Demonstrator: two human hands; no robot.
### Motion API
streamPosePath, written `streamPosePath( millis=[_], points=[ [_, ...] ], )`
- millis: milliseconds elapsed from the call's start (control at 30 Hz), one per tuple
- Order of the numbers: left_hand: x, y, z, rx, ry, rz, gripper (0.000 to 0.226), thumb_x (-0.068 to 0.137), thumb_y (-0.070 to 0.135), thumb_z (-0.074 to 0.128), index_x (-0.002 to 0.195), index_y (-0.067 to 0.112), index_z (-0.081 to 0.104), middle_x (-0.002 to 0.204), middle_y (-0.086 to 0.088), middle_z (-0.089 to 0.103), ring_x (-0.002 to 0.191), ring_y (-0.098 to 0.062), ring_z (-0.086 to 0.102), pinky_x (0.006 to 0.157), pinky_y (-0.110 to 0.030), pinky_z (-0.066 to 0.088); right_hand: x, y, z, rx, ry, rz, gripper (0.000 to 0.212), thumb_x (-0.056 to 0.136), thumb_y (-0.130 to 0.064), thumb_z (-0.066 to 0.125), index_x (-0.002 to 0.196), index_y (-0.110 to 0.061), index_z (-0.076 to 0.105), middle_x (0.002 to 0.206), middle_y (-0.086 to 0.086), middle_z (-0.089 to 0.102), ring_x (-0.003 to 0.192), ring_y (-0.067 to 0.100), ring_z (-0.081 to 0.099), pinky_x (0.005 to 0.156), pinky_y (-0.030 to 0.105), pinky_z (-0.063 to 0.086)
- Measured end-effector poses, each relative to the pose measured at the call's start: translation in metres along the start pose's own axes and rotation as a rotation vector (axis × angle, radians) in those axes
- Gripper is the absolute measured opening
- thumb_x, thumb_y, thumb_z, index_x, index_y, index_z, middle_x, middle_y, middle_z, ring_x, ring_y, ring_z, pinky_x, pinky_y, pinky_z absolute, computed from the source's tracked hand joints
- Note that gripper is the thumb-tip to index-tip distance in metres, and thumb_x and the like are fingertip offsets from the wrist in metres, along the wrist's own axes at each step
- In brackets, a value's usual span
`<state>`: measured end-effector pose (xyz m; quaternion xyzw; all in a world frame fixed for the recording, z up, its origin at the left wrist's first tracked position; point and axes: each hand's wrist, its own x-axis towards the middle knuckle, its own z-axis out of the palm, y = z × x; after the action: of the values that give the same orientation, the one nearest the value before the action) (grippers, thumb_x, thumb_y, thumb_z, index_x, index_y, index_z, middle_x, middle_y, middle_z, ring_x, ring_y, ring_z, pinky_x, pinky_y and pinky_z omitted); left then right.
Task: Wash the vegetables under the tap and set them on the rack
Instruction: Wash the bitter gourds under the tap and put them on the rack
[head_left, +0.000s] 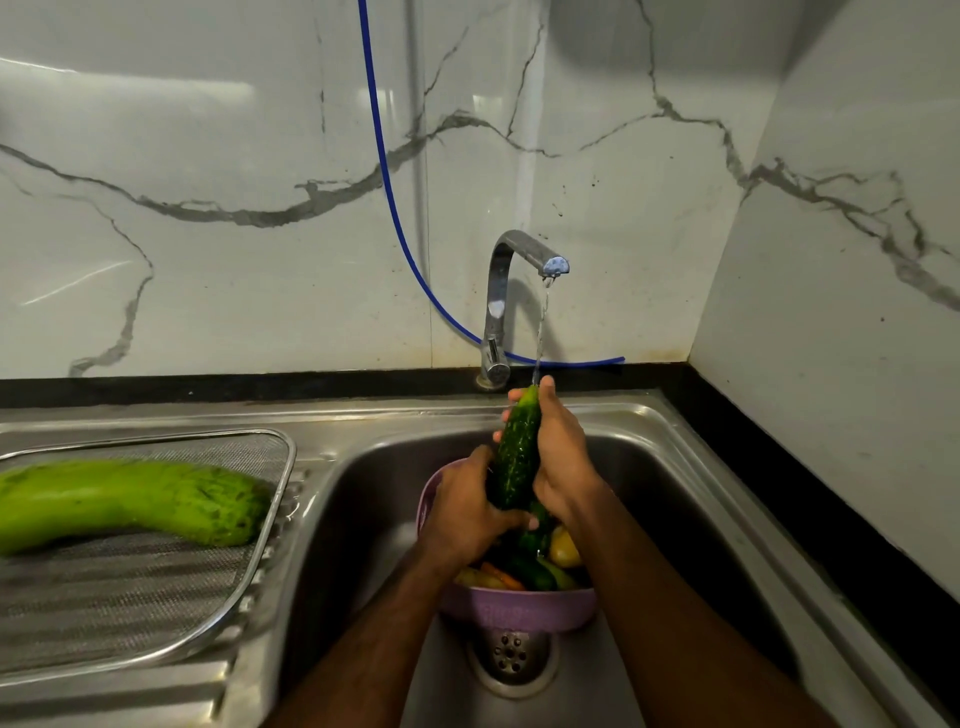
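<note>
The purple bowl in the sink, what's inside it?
The purple bowl holds vegetables: dark green cucumbers, something orange like a carrot, and yellow pieces. The left hand and right hand, holding a cucumber, cover the rest.

cucumber (516, 452) dk green, speckled | gourd (130, 501) lt green | bowl (519, 608) lilac | wall (208, 156) white, grey veins

White marble-look wall panels with grey veins (208, 156) meet in corner at right; side wall (857, 364) angles toward camera. Glossy surface shows soft light reflections upper left. Thin blue hose (387, 171) hangs down wall. Black stone countertop edge (208, 387) runs along wall base.
</note>
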<state>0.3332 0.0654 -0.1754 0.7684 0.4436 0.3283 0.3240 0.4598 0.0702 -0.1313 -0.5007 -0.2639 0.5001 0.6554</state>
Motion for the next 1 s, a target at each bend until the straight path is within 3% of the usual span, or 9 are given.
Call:
streamPosePath(
  millis=[67,167,267,367,533,667,733,833,1000],
  points=[
    [-0.001,-0.002,0.000,-0.161,-0.117,-0.024,0.049,0.064,0.022,0.091,0.104,0.017,0.064,0.093,0.009,0.071,0.088,-0.007,0.067,0.079,-0.014,0.051,0.000,-0.002,-0.005,-0.048,-0.020,0.029,0.055,0.102,-0.060,0.047,0.096,-0.011,0.072,0.082,0.008,0.068,0.071,0.020,0.066,0.075,0.037,0.057],
    [-0.009,0.006,-0.003,-0.522,-0.258,-0.153,0.035,0.081,0.004,0.077,0.110,0.020,0.066,0.107,-0.003,0.076,0.103,-0.016,0.071,0.093,-0.036,0.057,-0.001,-0.002,-0.010,0.002,-0.114,0.104,0.047,0.102,-0.054,0.052,0.103,-0.011,0.069,0.094,0.010,0.072,0.081,0.024,0.071,0.082,0.040,0.055],
    [-0.010,0.007,-0.002,-0.737,-0.287,-0.276,0.038,0.087,0.001,0.070,0.121,0.013,0.058,0.113,-0.012,0.073,0.107,-0.029,0.070,0.088,-0.046,0.056,-0.003,-0.001,-0.006,0.032,-0.157,0.122,0.044,0.106,-0.041,0.049,0.127,-0.005,0.063,0.108,0.014,0.074,0.089,0.026,0.072,0.086,0.044,0.056],
    [-0.008,0.006,-0.004,-0.886,-0.254,-0.322,0.054,0.081,0.011,0.077,0.127,0.009,0.048,0.114,-0.014,0.073,0.106,-0.039,0.069,0.089,-0.055,0.053,-0.005,-0.002,0.000,0.072,-0.145,0.120,0.042,0.108,-0.039,0.045,0.132,-0.009,0.061,0.105,0.014,0.069,0.082,0.023,0.068,0.074,0.040,0.058],
    [-0.011,0.013,-0.004,-0.891,-0.301,-0.286,0.033,0.090,0.010,0.069,0.118,0.009,0.052,0.111,-0.020,0.072,0.103,-0.045,0.067,0.070,-0.040,0.057,0.000,-0.003,-0.003,0.015,-0.046,0.093,0.059,0.104,-0.059,0.039,0.113,-0.011,0.072,0.079,0.008,0.070,0.067,0.020,0.067,0.067,0.038,0.059],
    [-0.009,0.010,-0.005,-0.981,-0.283,-0.306,0.025,0.095,0.013,0.061,0.120,0.007,0.058,0.107,-0.020,0.071,0.090,-0.037,0.067,0.077,-0.043,0.055,0.000,-0.002,-0.009,0.091,-0.111,0.094,0.049,0.110,-0.046,0.035,0.128,-0.014,0.067,0.105,0.012,0.070,0.092,0.024,0.067,0.088,0.042,0.057],
    [-0.007,0.010,-0.006,-1.084,-0.295,-0.333,0.031,0.098,0.016,0.056,0.126,0.000,0.057,0.103,-0.019,0.068,0.084,-0.030,0.066,0.078,-0.042,0.056,-0.001,-0.004,-0.012,0.163,-0.164,0.096,0.041,0.111,-0.038,0.037,0.135,-0.015,0.061,0.117,0.014,0.068,0.101,0.025,0.065,0.088,0.041,0.056],
    [-0.006,0.012,-0.006,-1.153,-0.320,-0.335,0.038,0.101,0.021,0.050,0.128,-0.005,0.056,0.093,-0.017,0.063,0.076,-0.024,0.061,0.070,-0.034,0.057,-0.001,-0.003,-0.011,0.177,-0.157,0.064,0.038,0.110,-0.037,0.040,0.135,-0.017,0.061,0.117,0.014,0.066,0.098,0.024,0.065,0.083,0.039,0.056],
    [-0.002,0.018,-0.003,-1.217,-0.322,-0.402,0.041,0.105,0.035,0.040,0.122,0.000,0.055,0.083,-0.014,0.059,0.059,-0.017,0.051,0.046,-0.023,0.045,0.001,-0.004,-0.013,0.123,-0.116,0.057,0.047,0.106,-0.055,0.040,0.128,-0.023,0.067,0.129,0.014,0.061,0.117,0.027,0.061,0.087,0.041,0.055]
  ],
)
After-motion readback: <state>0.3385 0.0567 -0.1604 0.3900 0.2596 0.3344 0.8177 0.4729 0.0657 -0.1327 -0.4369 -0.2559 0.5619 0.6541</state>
